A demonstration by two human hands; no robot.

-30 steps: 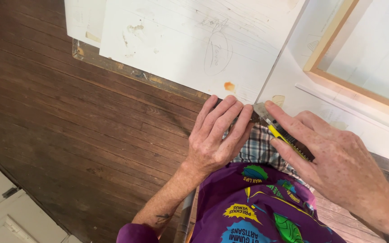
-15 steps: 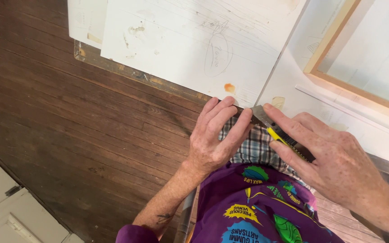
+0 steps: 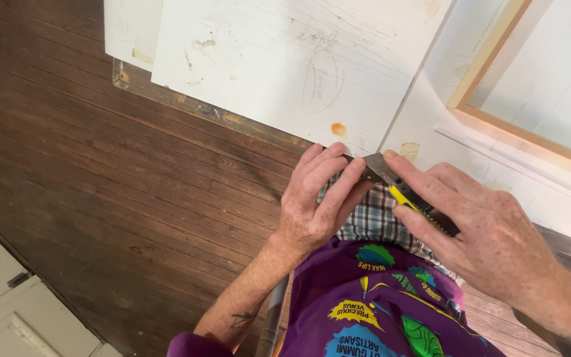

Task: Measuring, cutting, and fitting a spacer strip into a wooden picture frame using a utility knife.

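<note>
Nearest, we see our purple printed shirt (image 3: pixel 391 311) and a strip of plaid cloth (image 3: pixel 371 218) under both hands.

Left hand (image 3: pixel 315 205): flat, fingers straight and together, tips pressing at the near edge of the white board (image 3: pixel 279 59). It grips nothing. Whether the fingertips touch the knife tip, we can't tell.

Right hand (image 3: pixel 490 238): wrapped on the utility knife (image 3: pixel 408 198), index finger laid along the top, thumb on the near side. Firm grasp.

Knife: yellow and black body, grey metal front end. Long axis runs diagonal, butt toward lower right under the palm, metal end pointing upper left toward the board edge, right beside the left fingertips. It sits at the near edge of the work surface, just over the plaid cloth.

Board: white, flat, matte, scuffed, pencil marks and an orange spot (image 3: pixel 339 129) close to the near edge. Straight edges, one seam running up from the knife area.

Right of it: a second white sheet (image 3: pixel 497 172), with a pale wood frame (image 3: pixel 490 53) lying on it, square corner, straight rails.

Left: dark plank floor (image 3: pixel 100 185), worn, grain running diagonal, open room on that side. White panelled surface (image 3: pixel 8 304) at the lower left corner.
</note>
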